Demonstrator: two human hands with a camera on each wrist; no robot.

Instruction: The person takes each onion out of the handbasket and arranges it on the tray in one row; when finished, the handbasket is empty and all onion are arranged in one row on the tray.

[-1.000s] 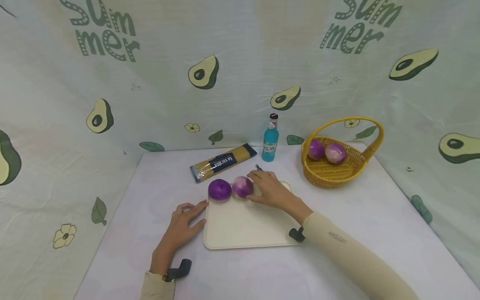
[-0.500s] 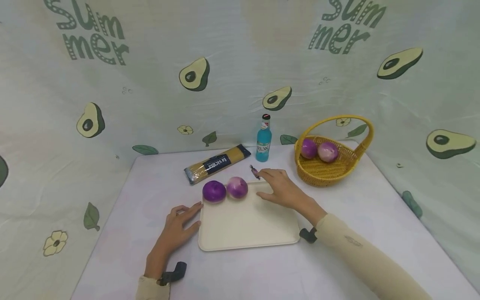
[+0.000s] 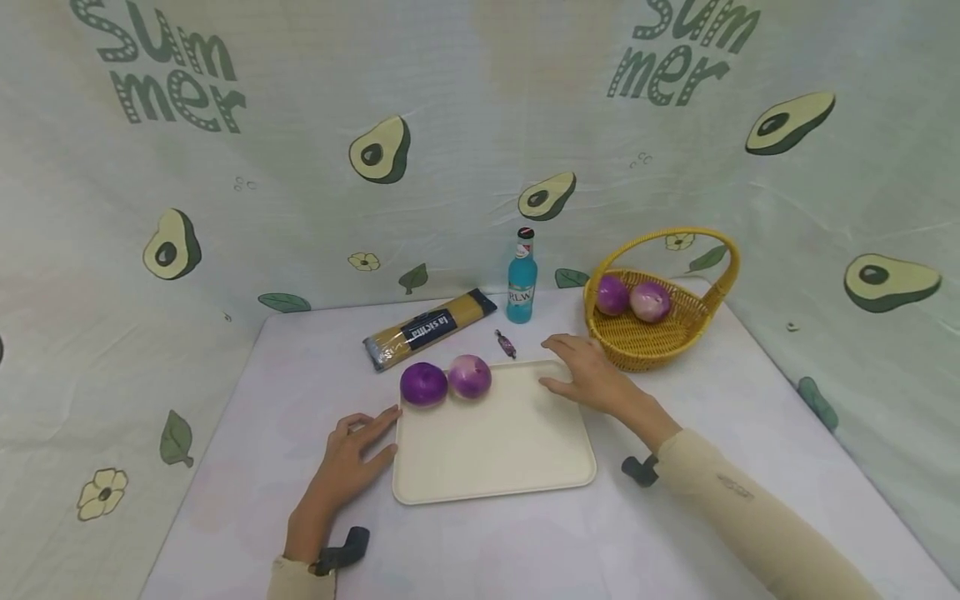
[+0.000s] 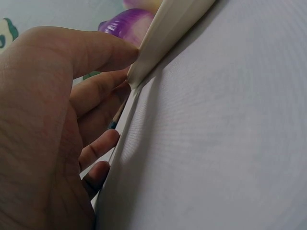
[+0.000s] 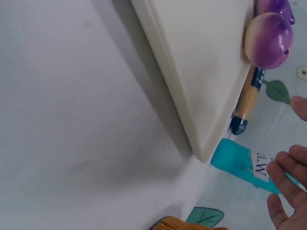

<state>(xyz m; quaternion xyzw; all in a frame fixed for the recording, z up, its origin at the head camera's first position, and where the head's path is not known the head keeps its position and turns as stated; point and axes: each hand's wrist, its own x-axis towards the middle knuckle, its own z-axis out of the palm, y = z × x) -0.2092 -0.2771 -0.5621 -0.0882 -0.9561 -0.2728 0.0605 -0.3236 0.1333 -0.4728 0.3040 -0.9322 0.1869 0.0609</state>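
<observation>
Cream tray lay on the worktop, with a dark purple vegetable and a paler one side by side along its far edge, toward the left corner. Left hand touched the left rim — thumb and fingers apart; right hand, fingers likewise apart, was over the far-right corner — near the wicker basket.

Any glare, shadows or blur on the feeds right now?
Head: soft, even light, large letters on the blue bottle readable; left wrist: the left hand looks dark, shadow lines the tray, glare streaks the purple onion; right wrist: soft shadow beside the tray; no strong blur in any view.
</observation>
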